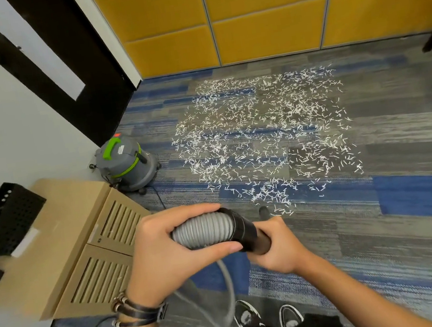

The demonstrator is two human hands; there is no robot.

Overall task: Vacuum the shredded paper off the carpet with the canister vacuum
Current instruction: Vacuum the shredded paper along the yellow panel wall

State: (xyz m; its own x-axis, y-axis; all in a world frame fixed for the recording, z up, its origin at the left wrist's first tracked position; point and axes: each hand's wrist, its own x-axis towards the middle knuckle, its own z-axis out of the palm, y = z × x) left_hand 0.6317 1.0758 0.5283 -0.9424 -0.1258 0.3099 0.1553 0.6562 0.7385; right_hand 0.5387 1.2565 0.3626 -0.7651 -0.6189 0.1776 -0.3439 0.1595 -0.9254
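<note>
Head: left grip (164,252) round hose (203,230), right grip (277,248) round wand (250,234); cabinet (79,236) beside canister vacuum (124,165).

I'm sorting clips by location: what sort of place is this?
Probably an office or meeting room: blue-grey carpet tiles, yellow padded wall panels, and a low vented wooden cabinet by the wall. The left hand grips the vacuum hose, the right hand its black tube.
</note>
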